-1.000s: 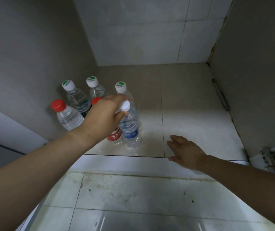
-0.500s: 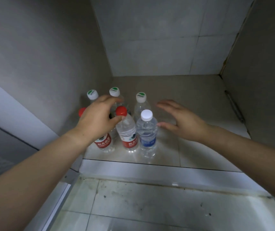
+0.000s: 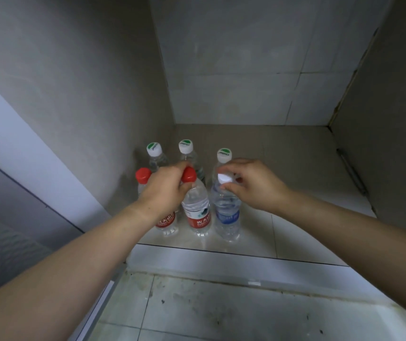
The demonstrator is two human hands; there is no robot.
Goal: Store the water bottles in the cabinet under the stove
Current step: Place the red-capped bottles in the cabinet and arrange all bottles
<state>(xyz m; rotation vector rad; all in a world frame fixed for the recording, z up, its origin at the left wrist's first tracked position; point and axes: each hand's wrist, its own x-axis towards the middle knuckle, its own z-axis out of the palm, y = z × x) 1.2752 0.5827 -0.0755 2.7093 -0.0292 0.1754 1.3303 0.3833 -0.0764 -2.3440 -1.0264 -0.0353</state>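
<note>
Several clear water bottles stand upright in the cabinet's front left corner. My left hand (image 3: 165,190) grips the neck of a red-capped, red-labelled bottle (image 3: 195,207). My right hand (image 3: 251,185) pinches the white cap of a blue-labelled bottle (image 3: 226,212) beside it. Another red-capped bottle (image 3: 143,175) stands at the left, partly hidden behind my left hand. Three bottles with green-and-white caps (image 3: 154,149), (image 3: 186,146), (image 3: 224,155) form the back row.
The tiled cabinet floor (image 3: 295,168) stretches bare to the right of the bottles. Grey walls close the left, back and right sides. A metal rod (image 3: 350,171) lies along the right wall. A raised sill (image 3: 221,260) fronts the cabinet, with dirty floor tiles (image 3: 221,311) below.
My right hand moved left from open air onto the white cap and closed on it. My left hand stayed on the red-capped bottle. The view came closer.
</note>
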